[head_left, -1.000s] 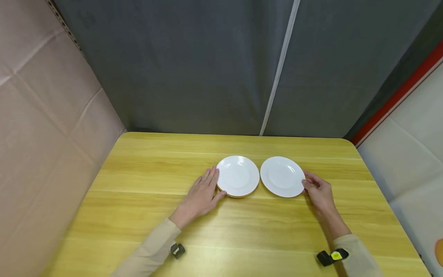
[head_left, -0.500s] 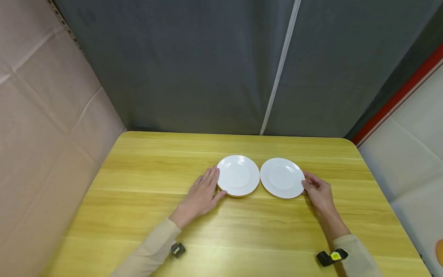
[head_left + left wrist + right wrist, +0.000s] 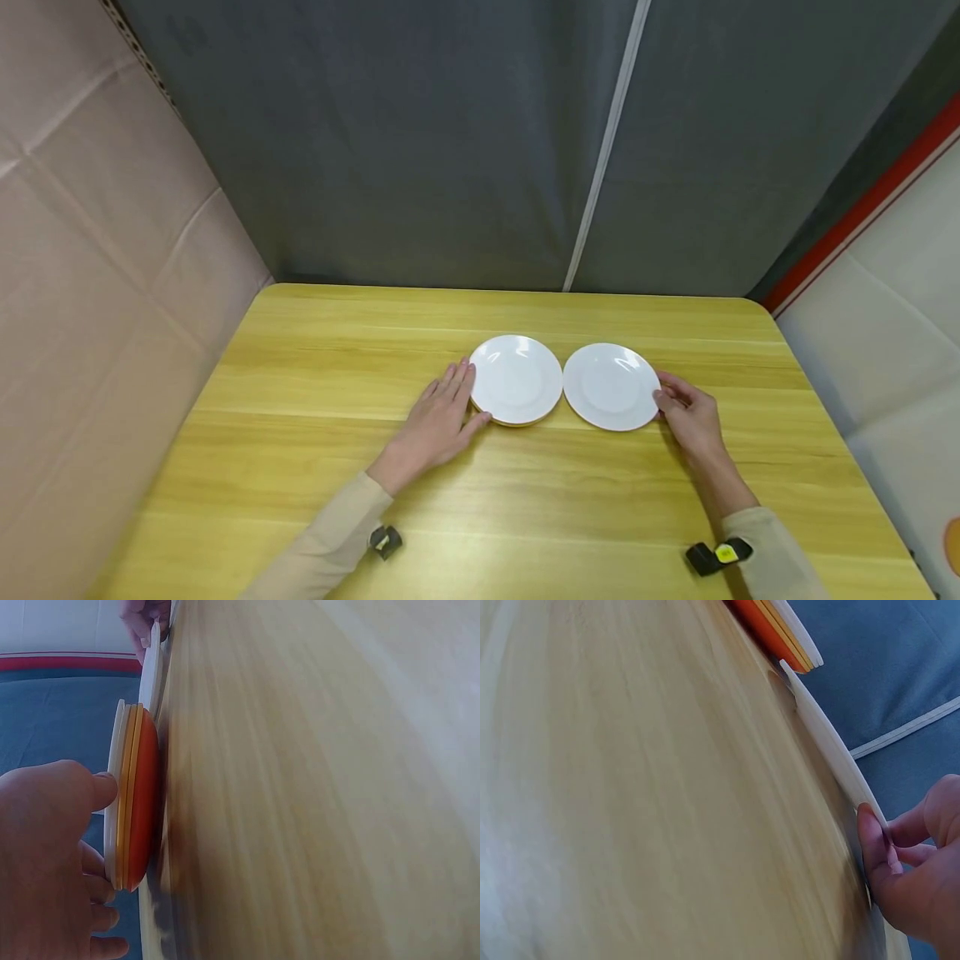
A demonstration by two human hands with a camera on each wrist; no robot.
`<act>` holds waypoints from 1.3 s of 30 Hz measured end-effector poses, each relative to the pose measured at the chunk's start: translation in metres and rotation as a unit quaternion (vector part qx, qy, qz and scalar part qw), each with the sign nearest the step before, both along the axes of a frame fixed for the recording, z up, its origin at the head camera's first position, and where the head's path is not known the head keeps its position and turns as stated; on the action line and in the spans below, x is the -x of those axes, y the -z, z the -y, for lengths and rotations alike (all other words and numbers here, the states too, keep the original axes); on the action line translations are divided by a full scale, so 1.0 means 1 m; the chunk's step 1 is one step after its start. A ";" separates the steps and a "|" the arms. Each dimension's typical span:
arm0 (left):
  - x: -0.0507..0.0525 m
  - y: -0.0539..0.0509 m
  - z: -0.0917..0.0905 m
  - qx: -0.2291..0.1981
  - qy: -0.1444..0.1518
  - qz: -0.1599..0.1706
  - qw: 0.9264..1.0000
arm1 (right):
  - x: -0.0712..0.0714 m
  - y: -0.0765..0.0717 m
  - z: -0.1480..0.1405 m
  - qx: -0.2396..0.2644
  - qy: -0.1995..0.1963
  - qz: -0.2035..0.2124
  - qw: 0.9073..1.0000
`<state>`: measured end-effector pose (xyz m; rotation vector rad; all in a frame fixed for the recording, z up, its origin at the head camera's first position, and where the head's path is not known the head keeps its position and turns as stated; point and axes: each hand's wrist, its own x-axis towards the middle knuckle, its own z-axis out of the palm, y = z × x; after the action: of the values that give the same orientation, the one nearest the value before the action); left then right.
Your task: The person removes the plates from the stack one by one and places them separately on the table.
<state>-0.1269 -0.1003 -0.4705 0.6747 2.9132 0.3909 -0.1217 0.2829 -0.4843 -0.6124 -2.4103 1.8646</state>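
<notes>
A stack of several plates, white on top [image 3: 516, 380], stands on the table; the left wrist view shows yellow-orange plates and a red-orange one [image 3: 145, 799] beneath the white. My left hand [image 3: 431, 425] touches the stack's left rim, its fingers fairly straight and the thumb at the near edge. To the right, a single white plate [image 3: 611, 387] lies close beside the stack. My right hand [image 3: 692, 419] pinches that plate's right rim between thumb and fingers, as the right wrist view also shows at the plate's edge [image 3: 832, 746].
The wooden table [image 3: 480, 517] ends at a dark grey curtain [image 3: 420, 150] with a pale vertical strip [image 3: 609, 142]. A pinkish cloth wall [image 3: 112, 208] stands on the left and a white panel with a red border [image 3: 877, 192] on the right.
The single white plate has shifted very slightly toward the near side in the head view. Both hands keep nearly the same places and contacts.
</notes>
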 end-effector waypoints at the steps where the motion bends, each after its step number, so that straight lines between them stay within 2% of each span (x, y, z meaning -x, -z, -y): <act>1: 0.000 0.000 0.000 0.000 0.000 -0.001 1.000 | 0.000 0.000 0.000 -0.004 0.001 0.000 1.000; 15: -0.002 -0.003 0.001 -0.003 -0.004 0.008 1.000 | 0.003 -0.005 0.000 -0.061 -0.014 -0.023 0.998; 18: -0.002 -0.003 0.001 -0.004 -0.004 0.009 1.000 | 0.003 -0.005 0.000 -0.093 -0.009 -0.031 0.995; 24: -0.002 -0.002 0.002 -0.008 -0.004 0.009 1.000 | 0.003 -0.003 0.001 -0.169 0.003 -0.052 0.984; 39: -0.002 -0.001 0.004 -0.006 0.001 -0.001 1.000 | 0.002 0.001 -0.003 -0.170 0.005 -0.052 0.984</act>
<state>-0.1245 -0.1042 -0.4693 0.6809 2.9141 0.4071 -0.1242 0.2858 -0.4854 -0.4853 -2.5619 1.3920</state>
